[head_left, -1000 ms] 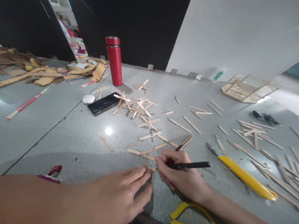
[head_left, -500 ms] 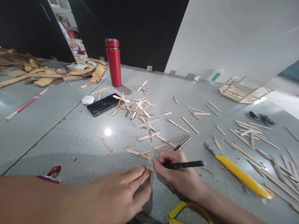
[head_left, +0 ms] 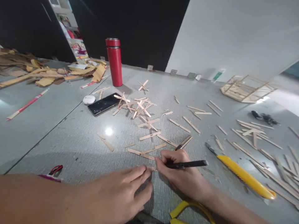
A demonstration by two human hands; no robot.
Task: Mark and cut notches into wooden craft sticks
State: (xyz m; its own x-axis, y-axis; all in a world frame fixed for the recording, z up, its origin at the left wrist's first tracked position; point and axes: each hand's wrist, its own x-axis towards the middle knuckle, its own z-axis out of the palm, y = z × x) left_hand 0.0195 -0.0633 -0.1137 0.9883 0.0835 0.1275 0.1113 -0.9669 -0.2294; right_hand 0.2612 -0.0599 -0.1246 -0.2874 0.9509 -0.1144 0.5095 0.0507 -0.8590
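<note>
My right hand [head_left: 181, 169] is closed around a black pen [head_left: 189, 164], its tip hidden behind the fingers. The pen slants low over a short wooden craft stick [head_left: 153, 169], which lies on the table. The fingertips of my left hand [head_left: 126, 191] press on the left end of that stick; its thumb is out of sight. Just beyond the hands lie notched craft sticks [head_left: 141, 154]. Behind them several sticks are joined into small crosses [head_left: 141, 109].
A yellow utility knife [head_left: 245, 177] lies right of my hand, blade exposed. Yellow handles [head_left: 184, 210] show at the near edge. A phone [head_left: 104, 105], a white case [head_left: 89, 99] and a red flask [head_left: 114, 63] stand left. Loose sticks [head_left: 254, 132] and a stick frame [head_left: 249, 90] are right.
The pen hand has shifted slightly right, showing a little more of the stick between the hands. The whole view has moved slightly; the other things lie as before.
</note>
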